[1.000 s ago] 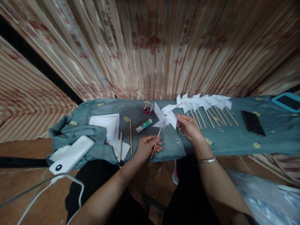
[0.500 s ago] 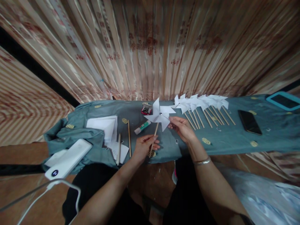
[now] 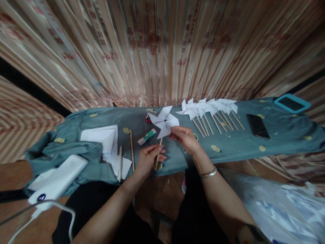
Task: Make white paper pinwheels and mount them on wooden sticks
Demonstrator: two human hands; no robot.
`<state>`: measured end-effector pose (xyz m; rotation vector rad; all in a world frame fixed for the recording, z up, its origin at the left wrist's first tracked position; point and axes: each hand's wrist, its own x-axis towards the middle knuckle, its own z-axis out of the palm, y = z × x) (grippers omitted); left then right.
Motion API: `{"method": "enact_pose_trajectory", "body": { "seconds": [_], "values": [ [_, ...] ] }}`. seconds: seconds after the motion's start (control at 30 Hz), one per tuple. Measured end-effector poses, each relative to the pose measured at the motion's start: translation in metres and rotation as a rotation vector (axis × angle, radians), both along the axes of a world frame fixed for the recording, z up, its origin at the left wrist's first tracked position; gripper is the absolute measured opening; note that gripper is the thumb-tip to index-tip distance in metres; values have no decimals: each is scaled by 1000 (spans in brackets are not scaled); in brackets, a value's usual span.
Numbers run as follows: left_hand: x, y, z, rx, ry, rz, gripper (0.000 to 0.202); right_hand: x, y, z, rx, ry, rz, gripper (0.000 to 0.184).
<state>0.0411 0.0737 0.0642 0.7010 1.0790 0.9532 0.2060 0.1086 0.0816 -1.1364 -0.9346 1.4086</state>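
Observation:
A white paper pinwheel (image 3: 162, 122) with a shiny pin at its centre is held up over the table. My left hand (image 3: 148, 159) pinches its wooden stick (image 3: 158, 154) between thumb and fingers. At the lower right blade, my right hand (image 3: 186, 137) has its thumb and forefinger closed on the paper; its other fingers are curled and partly hidden. Behind the wheel, a small red box (image 3: 147, 118) is mostly covered. A glue stick (image 3: 146, 137) lies just left of the pinwheel, and a loose wooden stick (image 3: 132, 150) lies beside my left hand.
Several finished pinwheels (image 3: 203, 110) lie overlapping in a row at the back right. Beyond them are a black phone (image 3: 257, 126) and a blue-framed device (image 3: 291, 103). White paper sheets (image 3: 98, 134), a pencil-like stick (image 3: 120, 164) and a white power bank (image 3: 61, 178) with a cable are left.
The pinwheel's blades have turned a little, and my right fingers remain at a blade. My left hand keeps its hold on the stick. The whole view has shifted slightly.

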Motion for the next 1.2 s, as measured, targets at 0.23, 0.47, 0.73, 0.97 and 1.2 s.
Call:
{"method": "enact_pose_trajectory", "body": {
  "seconds": [0.23,0.47,0.73,0.97,1.2],
  "values": [
    [-9,9,3,35,30,46,45,6,-4,4,23,-51,10,40],
    [-9,3,11,32,36,21,47,24,4,-4,64,-58,-293,37],
    [-3,-12,1,-26,25,-79,43,21,5,-1,-9,134,-154,42],
    [-2,-11,2,-30,26,-75,42,20,4,-2,-57,124,-151,37],
    [-2,-12,4,-75,7,-67,44,15,0,6,-62,198,-190,37]
  ]
}}
